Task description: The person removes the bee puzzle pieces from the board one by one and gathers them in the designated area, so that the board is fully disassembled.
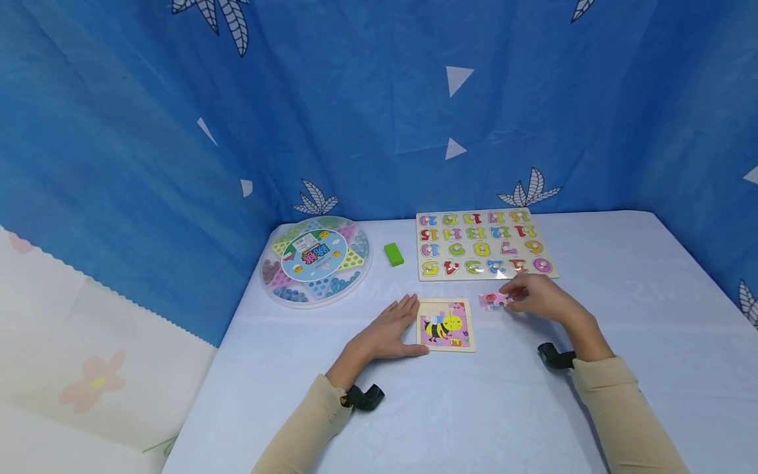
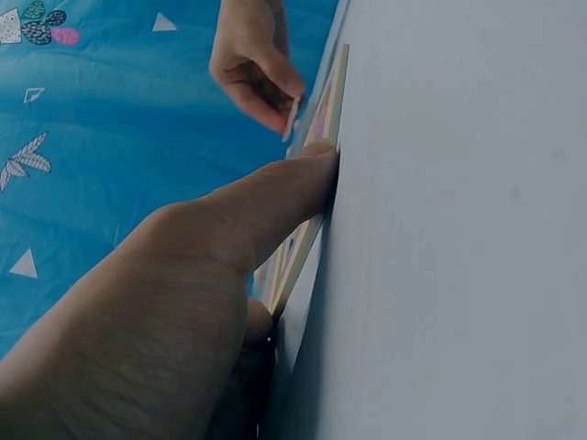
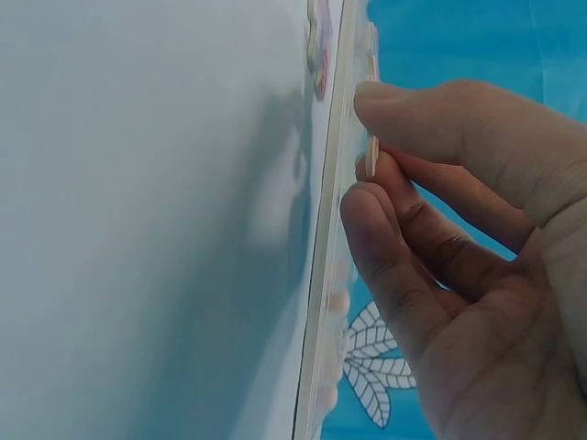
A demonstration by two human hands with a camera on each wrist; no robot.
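A small square wooden jigsaw puzzle (image 1: 445,325) with a yellow-and-black bee picture lies on the white table, a pale bare patch at its upper left. My left hand (image 1: 387,330) rests against its left side, fingers stretched out. In the left wrist view the thumb (image 2: 303,174) touches the edge of the wooden frame. To the right of the puzzle, my right hand (image 1: 541,297) pinches a thin jigsaw piece (image 3: 371,158) between thumb and fingertips, raised off the table. Pink jigsaw material (image 1: 488,301) shows by its fingertips.
Behind the puzzle lies a wooden number board (image 1: 488,258) with colourful numerals. A round marble game (image 1: 316,263) sits at the back left, with a green block (image 1: 393,255) between the two. Blue curtain (image 1: 379,118) surrounds the table's back and sides.
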